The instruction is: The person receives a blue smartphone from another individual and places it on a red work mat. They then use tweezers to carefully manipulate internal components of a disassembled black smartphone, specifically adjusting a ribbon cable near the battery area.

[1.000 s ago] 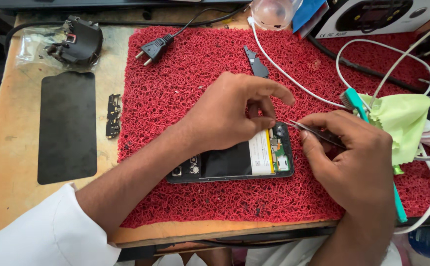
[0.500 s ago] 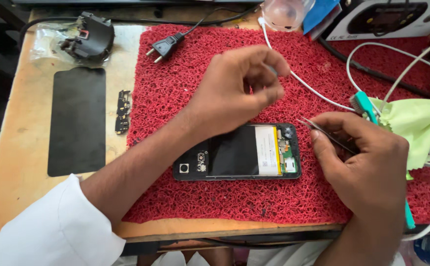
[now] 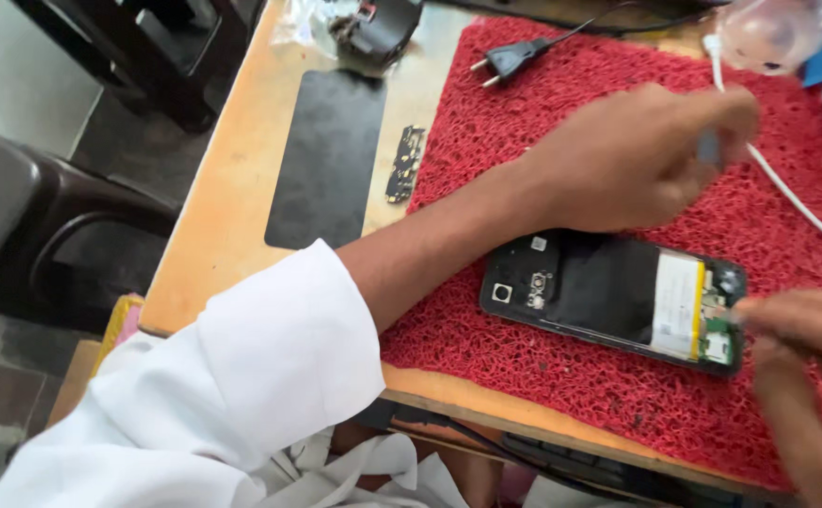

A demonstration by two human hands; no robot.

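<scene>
The opened phone lies back-up on the red mat. The left hand above it pinches a small grey part — the blurred right hand touches the phone's circuit-board end, its fingers too blurred to tell. That part could slip into the mat's loops, and a nudge could strain the exposed board.

The left arm, in a white sleeve pushed back to mid-forearm, stretches from the near left diagonally toward the far right. The left hand is held knuckles-up, fingers curled, thumb and forefinger pinched together at its far end. The right hand, blurred, sits at the right edge, fingertips pointing left, grip unclear.
</scene>
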